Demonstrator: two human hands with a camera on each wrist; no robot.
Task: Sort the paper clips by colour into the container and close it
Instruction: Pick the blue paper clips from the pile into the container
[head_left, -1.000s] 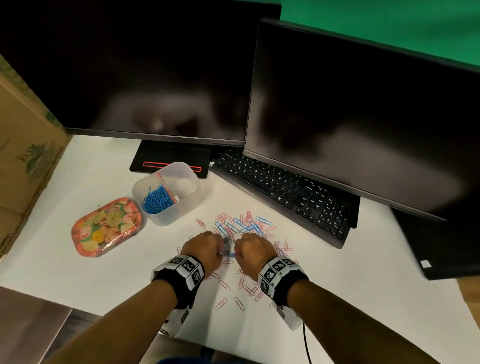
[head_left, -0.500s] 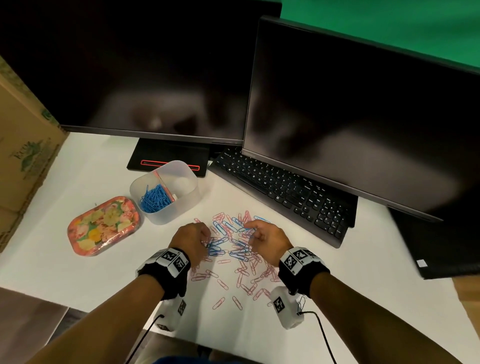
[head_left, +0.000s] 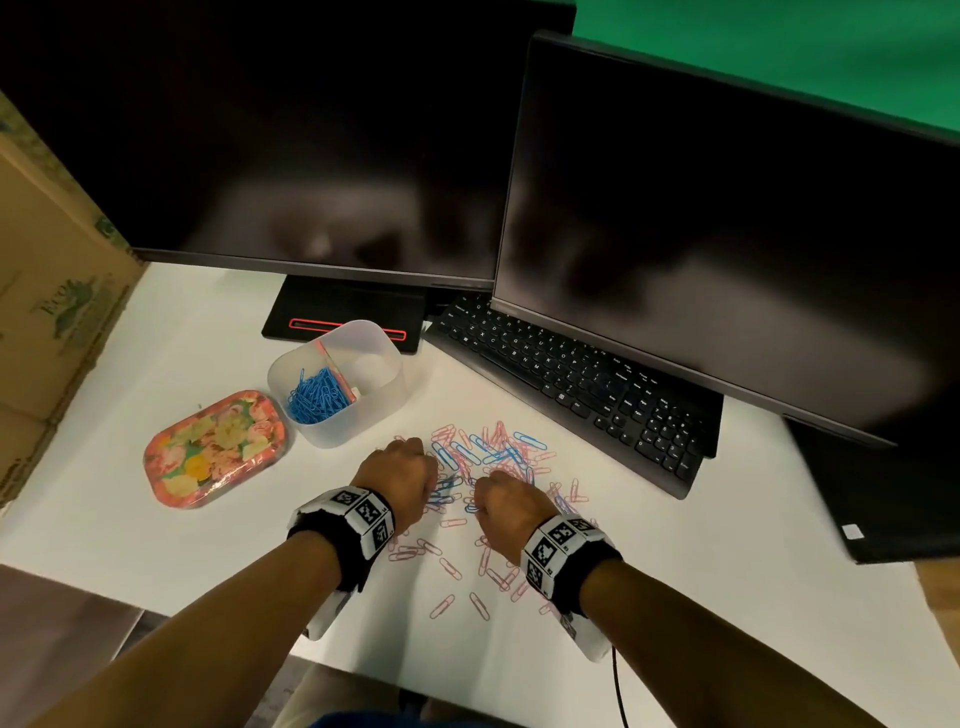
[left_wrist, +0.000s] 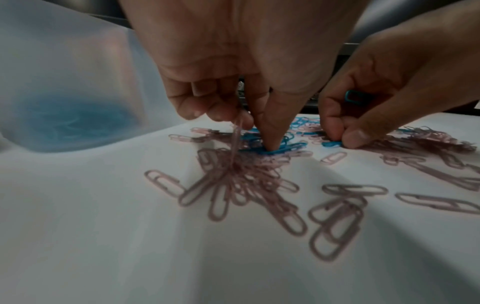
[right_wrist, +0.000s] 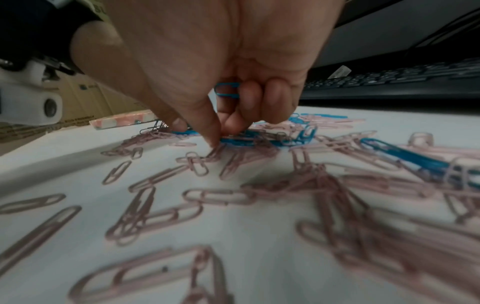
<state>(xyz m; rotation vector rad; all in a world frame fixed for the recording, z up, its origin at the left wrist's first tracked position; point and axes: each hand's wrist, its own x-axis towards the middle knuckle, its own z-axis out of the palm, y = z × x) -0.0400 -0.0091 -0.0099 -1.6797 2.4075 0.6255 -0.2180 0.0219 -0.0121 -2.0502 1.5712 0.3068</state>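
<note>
So both hands are down in the mixed pile. The right hand (right_wrist: 228, 86) has one blue clip (right_wrist: 227, 90) tucked under its curled fingers while thumb and forefinger pinch at another blue one just below. The left hand (left_wrist: 233, 86) is curled too, fingertips digging into blue clips (left_wrist: 275, 149) — can't tell if it's got one. The container (head_left: 337, 387) sits beyond the left knuckles, lid (head_left: 215, 449) beside it. Risk: pink clips (left_wrist: 241, 185) are tangled underneath, so one could hitch a ride — or the tucked clip slips out.
</note>
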